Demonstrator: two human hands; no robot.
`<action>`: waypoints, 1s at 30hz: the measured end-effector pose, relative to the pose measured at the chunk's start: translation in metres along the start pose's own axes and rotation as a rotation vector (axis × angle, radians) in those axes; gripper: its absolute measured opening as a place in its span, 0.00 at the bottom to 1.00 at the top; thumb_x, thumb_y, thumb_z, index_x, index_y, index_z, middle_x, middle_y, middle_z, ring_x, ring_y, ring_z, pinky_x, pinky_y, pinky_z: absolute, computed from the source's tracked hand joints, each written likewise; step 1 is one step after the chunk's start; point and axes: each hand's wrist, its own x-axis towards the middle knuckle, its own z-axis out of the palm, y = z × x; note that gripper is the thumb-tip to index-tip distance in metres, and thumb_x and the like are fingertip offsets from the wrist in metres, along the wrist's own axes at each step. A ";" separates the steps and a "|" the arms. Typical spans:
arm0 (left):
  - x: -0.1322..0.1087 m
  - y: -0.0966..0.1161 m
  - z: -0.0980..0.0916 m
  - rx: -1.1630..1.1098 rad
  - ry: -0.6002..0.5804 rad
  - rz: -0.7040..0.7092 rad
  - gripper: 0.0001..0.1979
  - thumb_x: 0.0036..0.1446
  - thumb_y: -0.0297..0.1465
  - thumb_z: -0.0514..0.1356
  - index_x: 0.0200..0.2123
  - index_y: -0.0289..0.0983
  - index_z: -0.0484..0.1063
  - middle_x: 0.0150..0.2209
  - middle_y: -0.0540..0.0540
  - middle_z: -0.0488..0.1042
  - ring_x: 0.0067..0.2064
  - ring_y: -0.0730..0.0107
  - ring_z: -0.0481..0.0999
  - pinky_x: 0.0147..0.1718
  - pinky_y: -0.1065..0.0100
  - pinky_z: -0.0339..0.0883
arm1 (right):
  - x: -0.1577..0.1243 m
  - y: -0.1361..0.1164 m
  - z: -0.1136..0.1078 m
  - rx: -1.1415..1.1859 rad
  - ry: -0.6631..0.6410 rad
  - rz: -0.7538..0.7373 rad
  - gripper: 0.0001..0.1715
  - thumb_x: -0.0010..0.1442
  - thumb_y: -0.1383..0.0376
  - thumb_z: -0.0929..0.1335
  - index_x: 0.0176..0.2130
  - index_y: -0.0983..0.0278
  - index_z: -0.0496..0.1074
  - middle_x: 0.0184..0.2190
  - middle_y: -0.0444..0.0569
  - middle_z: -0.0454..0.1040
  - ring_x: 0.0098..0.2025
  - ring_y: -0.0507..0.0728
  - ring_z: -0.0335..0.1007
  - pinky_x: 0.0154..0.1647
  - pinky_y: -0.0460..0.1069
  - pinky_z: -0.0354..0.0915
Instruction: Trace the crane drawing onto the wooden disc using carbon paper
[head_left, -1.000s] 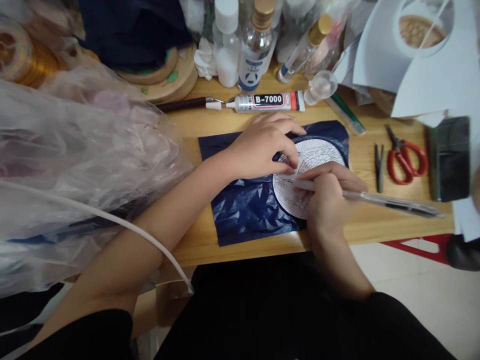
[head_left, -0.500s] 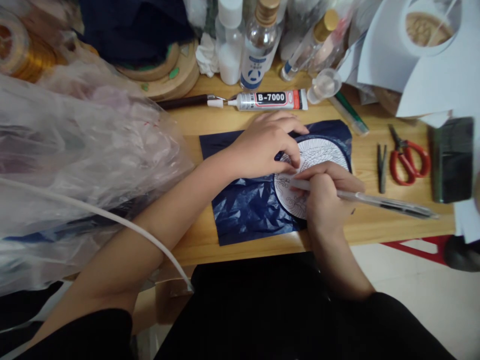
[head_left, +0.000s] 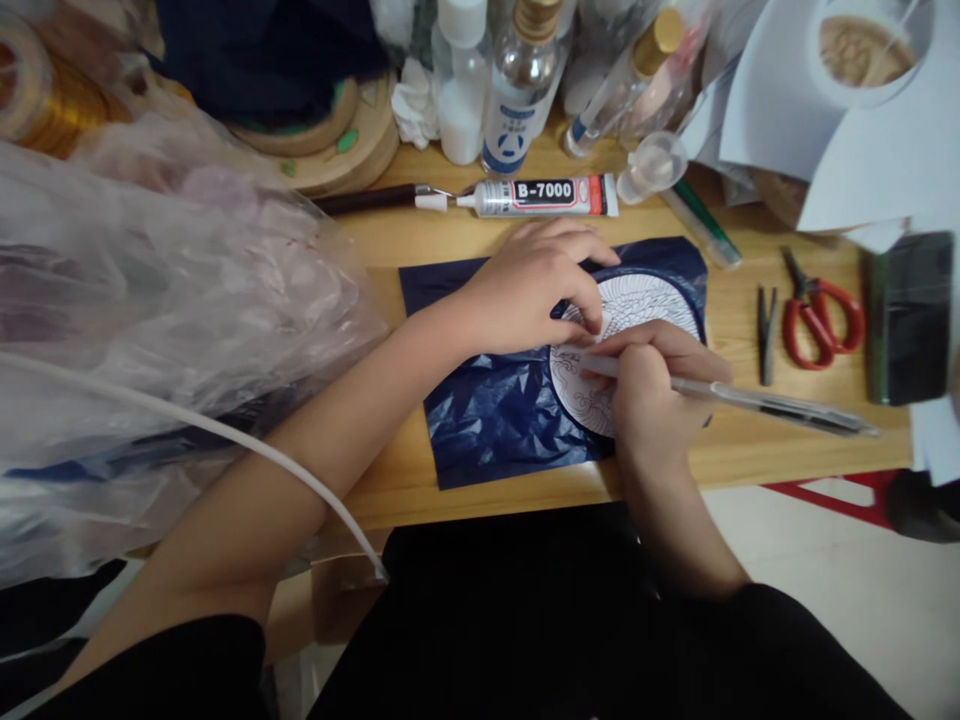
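A round white paper printed with fine black line patterns lies over a dark blue sheet on the wooden table. My left hand rests across the sheet and the upper left of the disc, fingers spread and bent, thumb and index fingertips close together on the paper. In my right hand is a clear gel pen, its rear end pointing right. The pen's tip is at the left part of the disc, near my left thumb; whether it touches is hard to make out.
Behind the hands lie a B-7000 glue tube and a dark-handled tool. Bottles stand farther back. To the right are tweezers, red-handled pliers and a dark box. Clear plastic bags crowd the left; a white cable crosses my left forearm.
Both hands keep nearly the same place on the disc. The view has shifted very slightly; any pen movement is too small to make out.
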 end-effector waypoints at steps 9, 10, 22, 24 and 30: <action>-0.001 0.000 0.000 -0.060 0.003 -0.010 0.03 0.50 0.34 0.68 0.30 0.51 0.79 0.52 0.57 0.73 0.62 0.51 0.63 0.62 0.43 0.50 | -0.001 0.000 0.000 0.012 0.001 0.007 0.14 0.47 0.73 0.61 0.20 0.63 0.73 0.15 0.40 0.71 0.18 0.48 0.66 0.19 0.44 0.61; -0.001 0.000 0.000 -0.056 0.004 -0.007 0.03 0.50 0.34 0.68 0.30 0.51 0.79 0.52 0.57 0.73 0.62 0.51 0.63 0.61 0.42 0.51 | -0.001 0.000 0.000 0.016 0.007 0.009 0.14 0.47 0.73 0.61 0.20 0.63 0.73 0.15 0.40 0.71 0.18 0.48 0.66 0.19 0.44 0.61; -0.001 -0.001 0.000 -0.027 -0.001 0.001 0.03 0.54 0.40 0.66 0.30 0.51 0.80 0.53 0.56 0.73 0.61 0.52 0.64 0.62 0.44 0.53 | 0.000 0.001 0.002 0.020 0.044 0.034 0.13 0.45 0.71 0.60 0.19 0.62 0.72 0.14 0.39 0.70 0.16 0.49 0.65 0.16 0.44 0.60; -0.001 0.000 0.000 -0.029 0.003 0.005 0.03 0.54 0.40 0.66 0.30 0.51 0.80 0.53 0.55 0.73 0.61 0.52 0.64 0.61 0.44 0.54 | 0.000 0.002 0.002 0.017 0.044 0.039 0.13 0.45 0.71 0.60 0.19 0.61 0.72 0.15 0.39 0.70 0.16 0.49 0.64 0.16 0.44 0.59; 0.000 0.000 -0.001 -0.029 -0.004 -0.006 0.03 0.53 0.40 0.66 0.30 0.51 0.80 0.53 0.57 0.73 0.61 0.53 0.64 0.62 0.45 0.53 | 0.000 0.003 0.001 0.042 0.038 0.022 0.14 0.45 0.72 0.61 0.19 0.62 0.73 0.15 0.40 0.71 0.17 0.49 0.66 0.17 0.45 0.60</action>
